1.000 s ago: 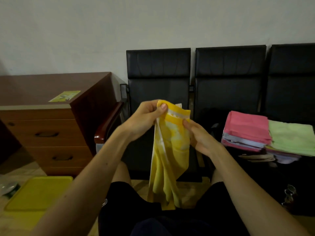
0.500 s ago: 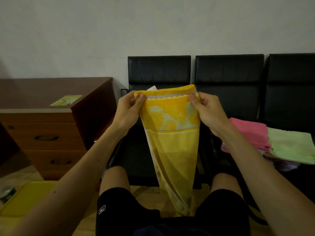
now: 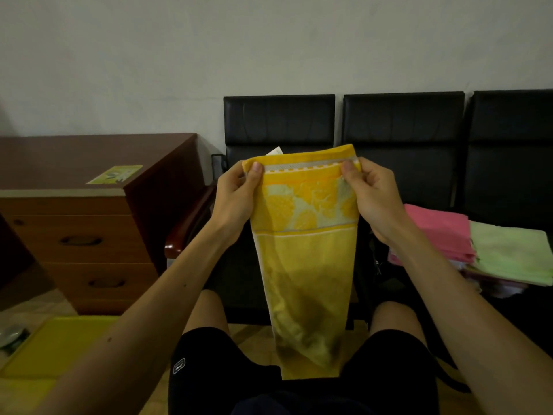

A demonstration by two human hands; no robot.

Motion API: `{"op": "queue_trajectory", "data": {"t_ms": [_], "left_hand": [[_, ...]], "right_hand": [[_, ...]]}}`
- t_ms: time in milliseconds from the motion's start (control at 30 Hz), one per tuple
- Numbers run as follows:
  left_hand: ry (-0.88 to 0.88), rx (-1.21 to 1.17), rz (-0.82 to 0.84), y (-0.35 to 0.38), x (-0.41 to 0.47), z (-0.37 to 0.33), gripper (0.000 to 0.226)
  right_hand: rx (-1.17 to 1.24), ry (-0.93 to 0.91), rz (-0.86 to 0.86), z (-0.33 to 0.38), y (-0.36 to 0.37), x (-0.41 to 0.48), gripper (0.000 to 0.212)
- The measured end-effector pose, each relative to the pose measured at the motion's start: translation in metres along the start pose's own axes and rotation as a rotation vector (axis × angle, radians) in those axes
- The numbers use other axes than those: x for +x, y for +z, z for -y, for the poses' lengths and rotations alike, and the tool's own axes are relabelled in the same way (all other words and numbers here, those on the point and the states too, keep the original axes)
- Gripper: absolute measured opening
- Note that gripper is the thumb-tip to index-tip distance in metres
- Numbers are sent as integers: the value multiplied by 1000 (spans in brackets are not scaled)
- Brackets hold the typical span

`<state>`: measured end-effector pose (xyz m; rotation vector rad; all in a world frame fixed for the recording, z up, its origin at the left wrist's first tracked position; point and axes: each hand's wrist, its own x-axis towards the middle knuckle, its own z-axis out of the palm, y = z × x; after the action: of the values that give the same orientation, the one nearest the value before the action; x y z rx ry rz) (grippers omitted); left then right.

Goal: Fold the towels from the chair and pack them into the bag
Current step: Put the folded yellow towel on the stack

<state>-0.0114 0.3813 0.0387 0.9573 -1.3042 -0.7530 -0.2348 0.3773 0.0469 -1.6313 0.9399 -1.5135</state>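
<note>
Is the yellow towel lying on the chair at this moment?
No, the yellow towel hangs down freely, its top corners pinched by the left hand and right hand.

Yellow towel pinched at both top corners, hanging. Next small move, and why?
Probably fold it in half crosswise, bringing the top edge down to the bottom end. The left hand and right hand pinch the top corners of the yellow towel, and it hangs as one long narrow strip, not compact like the folded pink towel at right.
</note>
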Motion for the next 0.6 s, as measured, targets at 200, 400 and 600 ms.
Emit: {"op": "queue_trajectory", "data": {"t_ms": [200, 400, 600], "left_hand": [[312, 250, -127, 13, -6, 1, 17], [260, 177, -158, 21, -4, 0, 18], [207, 224, -245, 4, 8, 6, 28]], "right_hand": [[228, 125, -25, -14, 8, -14, 25], [310, 392, 179, -63, 26, -61, 40], [227, 541, 311, -88, 35, -85, 25]]}}
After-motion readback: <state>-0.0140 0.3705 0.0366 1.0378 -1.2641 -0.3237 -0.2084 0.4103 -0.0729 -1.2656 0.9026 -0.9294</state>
